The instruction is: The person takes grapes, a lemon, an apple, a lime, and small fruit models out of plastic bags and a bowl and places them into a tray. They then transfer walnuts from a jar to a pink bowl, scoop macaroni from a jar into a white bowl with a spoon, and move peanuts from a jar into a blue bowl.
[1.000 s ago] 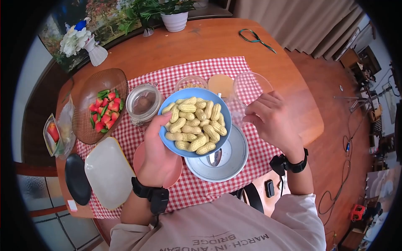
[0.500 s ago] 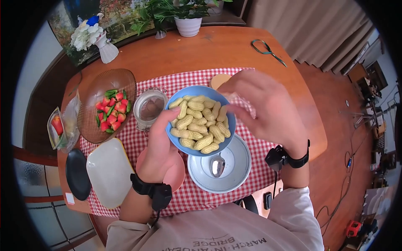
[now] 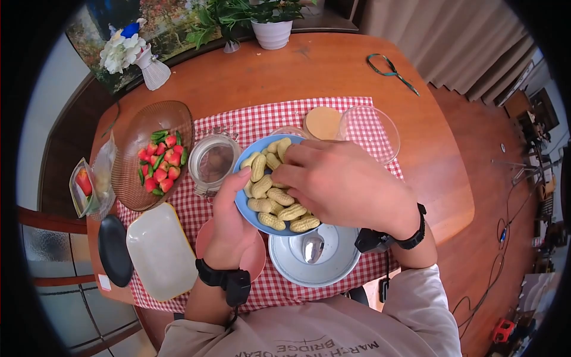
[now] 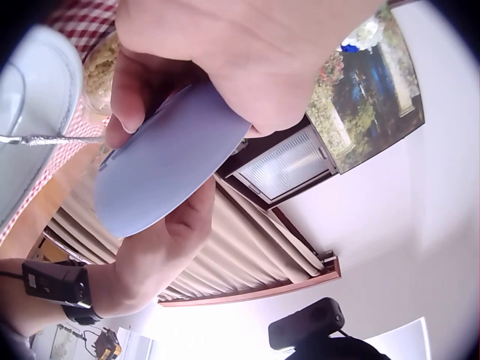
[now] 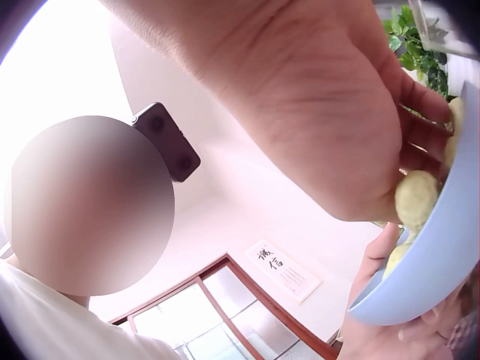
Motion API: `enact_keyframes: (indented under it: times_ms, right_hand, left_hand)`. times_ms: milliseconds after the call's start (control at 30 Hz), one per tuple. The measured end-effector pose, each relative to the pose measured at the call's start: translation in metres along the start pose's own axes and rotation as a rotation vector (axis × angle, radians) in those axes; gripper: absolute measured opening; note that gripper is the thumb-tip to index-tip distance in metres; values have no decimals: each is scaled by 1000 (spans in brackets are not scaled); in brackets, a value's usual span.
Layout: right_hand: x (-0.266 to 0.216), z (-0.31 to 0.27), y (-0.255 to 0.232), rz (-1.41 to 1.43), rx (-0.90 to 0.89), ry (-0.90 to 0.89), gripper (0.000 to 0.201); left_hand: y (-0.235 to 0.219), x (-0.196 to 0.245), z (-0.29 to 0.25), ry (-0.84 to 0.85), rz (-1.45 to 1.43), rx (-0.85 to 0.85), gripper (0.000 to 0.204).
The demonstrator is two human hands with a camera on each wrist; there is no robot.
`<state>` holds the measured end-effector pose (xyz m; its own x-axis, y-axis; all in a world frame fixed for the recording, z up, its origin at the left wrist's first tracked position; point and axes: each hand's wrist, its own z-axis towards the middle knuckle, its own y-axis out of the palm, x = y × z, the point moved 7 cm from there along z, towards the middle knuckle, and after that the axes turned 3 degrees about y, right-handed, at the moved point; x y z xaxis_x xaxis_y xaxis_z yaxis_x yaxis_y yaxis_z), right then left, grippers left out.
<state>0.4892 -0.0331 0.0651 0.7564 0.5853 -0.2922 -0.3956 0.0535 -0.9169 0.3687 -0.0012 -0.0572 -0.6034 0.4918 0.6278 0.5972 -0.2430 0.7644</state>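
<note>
A light blue bowl (image 3: 247, 217) full of unshelled peanuts (image 3: 262, 189) is in my left hand (image 3: 229, 220), the thumb over its near left rim. In the left wrist view the bowl's underside (image 4: 169, 165) shows between both hands. My right hand (image 3: 345, 181) reaches in from the right, its bent fingers down among the peanuts. The right wrist view has a peanut (image 5: 416, 199) right beside those fingers. The fingertips are hidden, so I cannot tell whether they grip one. Below the held bowl a white bowl (image 3: 282, 265) stands on the cloth, a metal spoon (image 3: 312, 247) inside.
On the checked cloth (image 3: 238, 121) are a clip-top glass jar (image 3: 214, 163), a clear round dish (image 3: 380, 134), a tan disc (image 3: 323, 123), a pink bowl (image 3: 257, 262) and a white tray (image 3: 160, 253). Leftward lie a black dish (image 3: 115, 250) and a brown bowl (image 3: 128, 169) of red and green pieces.
My right hand has come from above the clear dish at the right, leftward into the peanut bowl. The left hand still holds the bowl, now tilted slightly differently.
</note>
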Motion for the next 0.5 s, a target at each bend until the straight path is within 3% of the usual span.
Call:
enact_keyframes:
  times_ms: [67, 300, 400, 500]
  right_hand:
    - [0, 1, 12, -38, -121, 43, 20]
    - [-4, 4, 37, 33, -172, 26, 20]
    - [-5, 7, 28, 40, -85, -12, 19]
    - [5, 2, -18, 33, 161, 13, 15]
  left_hand:
    - [-6, -3, -1, 5, 11, 28, 65]
    - [-12, -9, -1, 15, -13, -27, 62]
    - [-11, -9, -1, 17, -12, -3, 64]
    - [2, -5, -2, 24, -2, -21, 67]
